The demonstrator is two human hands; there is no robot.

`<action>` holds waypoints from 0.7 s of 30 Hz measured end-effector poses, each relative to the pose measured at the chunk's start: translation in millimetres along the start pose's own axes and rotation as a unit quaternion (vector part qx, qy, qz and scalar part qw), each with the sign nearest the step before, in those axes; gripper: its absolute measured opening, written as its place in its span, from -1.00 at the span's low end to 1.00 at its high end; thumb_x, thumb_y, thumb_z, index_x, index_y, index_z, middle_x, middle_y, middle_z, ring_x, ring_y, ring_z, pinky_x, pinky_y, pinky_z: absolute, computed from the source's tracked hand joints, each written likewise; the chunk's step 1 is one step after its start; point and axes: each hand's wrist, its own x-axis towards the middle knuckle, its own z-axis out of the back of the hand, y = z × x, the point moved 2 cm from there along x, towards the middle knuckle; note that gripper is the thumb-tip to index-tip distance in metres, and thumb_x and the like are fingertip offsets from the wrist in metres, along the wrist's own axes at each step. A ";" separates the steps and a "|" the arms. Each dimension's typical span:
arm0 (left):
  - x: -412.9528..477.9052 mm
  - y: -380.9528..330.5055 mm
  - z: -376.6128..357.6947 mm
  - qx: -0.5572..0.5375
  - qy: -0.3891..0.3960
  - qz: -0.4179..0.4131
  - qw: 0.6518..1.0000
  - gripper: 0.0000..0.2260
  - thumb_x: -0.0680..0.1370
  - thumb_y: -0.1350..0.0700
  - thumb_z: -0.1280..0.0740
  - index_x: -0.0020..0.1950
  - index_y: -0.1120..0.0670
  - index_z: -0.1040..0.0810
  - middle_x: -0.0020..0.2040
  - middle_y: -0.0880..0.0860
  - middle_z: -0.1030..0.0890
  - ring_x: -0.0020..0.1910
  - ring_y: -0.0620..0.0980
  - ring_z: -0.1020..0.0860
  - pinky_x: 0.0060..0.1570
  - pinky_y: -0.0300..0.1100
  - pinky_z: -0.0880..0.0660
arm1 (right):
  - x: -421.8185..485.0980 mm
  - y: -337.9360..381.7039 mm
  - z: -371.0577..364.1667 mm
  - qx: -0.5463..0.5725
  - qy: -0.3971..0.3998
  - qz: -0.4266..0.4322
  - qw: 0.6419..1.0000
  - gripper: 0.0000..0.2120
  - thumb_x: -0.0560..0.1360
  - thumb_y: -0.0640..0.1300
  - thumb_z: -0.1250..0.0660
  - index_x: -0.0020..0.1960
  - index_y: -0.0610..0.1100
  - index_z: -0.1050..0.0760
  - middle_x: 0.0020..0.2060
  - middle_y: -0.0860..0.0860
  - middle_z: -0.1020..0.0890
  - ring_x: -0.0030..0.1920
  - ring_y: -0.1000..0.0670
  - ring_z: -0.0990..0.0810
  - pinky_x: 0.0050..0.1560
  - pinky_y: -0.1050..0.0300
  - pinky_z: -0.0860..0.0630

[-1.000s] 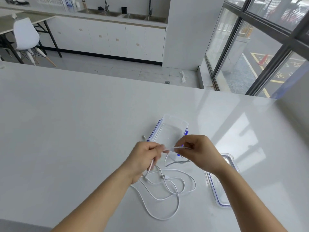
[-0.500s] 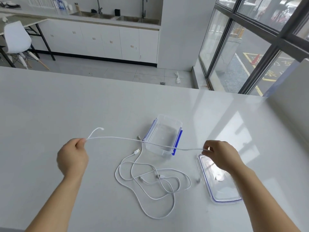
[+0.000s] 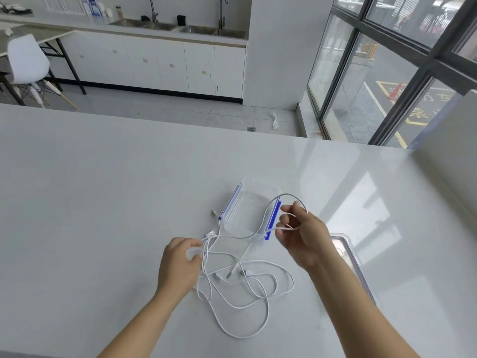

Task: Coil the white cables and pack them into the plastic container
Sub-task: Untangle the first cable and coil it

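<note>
A clear plastic container (image 3: 251,202) with blue side clips stands open on the white table, just beyond my hands. My right hand (image 3: 302,236) pinches one white cable (image 3: 268,208), which arcs in a loop over the container's right clip. My left hand (image 3: 180,264) grips the other part of that cable near its end. Between and below my hands lies a loose tangle of white cables (image 3: 245,293) with several plugs showing.
The container's clear lid (image 3: 348,257) lies flat on the table to the right, partly hidden by my right forearm. The table's far edge runs across the view, with floor, cabinets and a white chair (image 3: 25,60) beyond. Large windows stand on the right.
My hands had stretched one cable wide apart; now they have come back together. The cable bends into a loop at my right hand, over the container.
</note>
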 end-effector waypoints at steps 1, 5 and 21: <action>-8.2 -5.4 2.4 -0.020 -0.009 -0.006 1.000 -0.71 0.44 0.33 -0.39 -0.20 -0.09 -0.68 -0.13 -0.10 -0.68 -0.10 -0.10 -0.63 -0.14 -0.24 -0.47 | -0.9 -2.0 -2.6 0.058 -0.010 0.001 0.998 -0.67 0.70 -0.05 -0.18 -0.11 -0.20 -0.56 -0.46 -0.04 -0.52 -0.49 0.01 -0.52 -0.44 0.17 -0.58; -40.4 -33.4 -10.1 -0.208 0.211 0.042 0.954 -0.80 0.36 0.12 -0.43 -0.06 -0.04 -0.74 -0.14 0.07 -0.75 -0.16 -0.09 -0.67 -0.18 -0.34 -0.53 | -3.2 -19.1 -11.0 0.164 -0.027 -0.007 0.986 -0.65 0.71 -0.06 -0.17 -0.13 -0.24 -0.53 -0.45 -0.06 -0.53 -0.47 -0.01 -0.57 -0.37 0.14 -0.66; -17.1 -104.8 -12.6 -0.609 0.157 0.152 0.762 -0.72 0.68 0.05 -0.19 0.06 0.22 -0.59 -0.43 0.02 -0.34 -0.46 -0.03 -0.41 -0.25 -0.06 -0.63 | -48.0 -70.1 33.7 -0.387 -0.173 0.342 0.839 -0.50 0.51 -0.10 -0.50 0.39 -0.10 -0.43 0.35 -0.09 -0.46 0.30 -0.10 -0.51 0.34 -0.16 -0.49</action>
